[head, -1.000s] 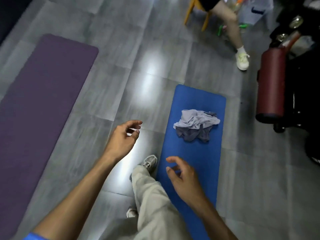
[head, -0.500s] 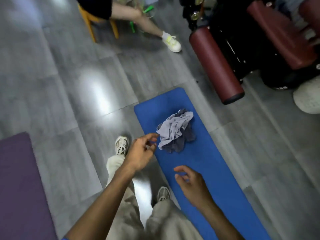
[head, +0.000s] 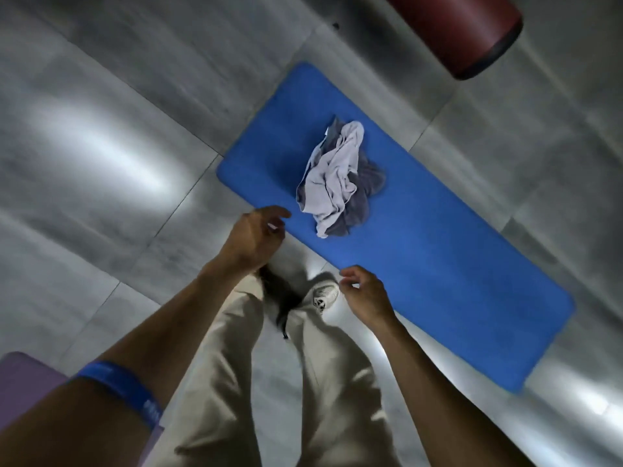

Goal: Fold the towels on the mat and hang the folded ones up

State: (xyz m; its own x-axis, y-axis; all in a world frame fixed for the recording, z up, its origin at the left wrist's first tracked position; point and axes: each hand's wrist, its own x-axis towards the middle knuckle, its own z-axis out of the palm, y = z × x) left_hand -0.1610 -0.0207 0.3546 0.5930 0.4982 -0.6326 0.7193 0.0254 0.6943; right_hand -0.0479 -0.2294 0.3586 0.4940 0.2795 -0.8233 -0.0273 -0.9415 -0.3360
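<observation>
A crumpled heap of towels lies on the blue mat (head: 438, 264), a light lilac towel (head: 332, 173) on top of a darker grey-blue towel (head: 362, 200). My left hand (head: 253, 237) hovers just left of the heap at the mat's near edge, fingers loosely curled and holding nothing. My right hand (head: 365, 293) hangs lower, over the mat's near edge, fingers also loosely curled and empty. Neither hand touches the towels. No place for hanging is in view.
I stand on a grey tiled floor (head: 101, 163), my beige trousers (head: 236, 365) and white shoe (head: 322, 293) beside the mat. A dark red padded roller (head: 472, 32) sits at the top right. A purple mat corner (head: 23, 382) shows bottom left.
I have stepped closer and the view has tipped down onto the mat; the seated person and the machine have left the frame. Both hands stay empty, now nearer the heap.
</observation>
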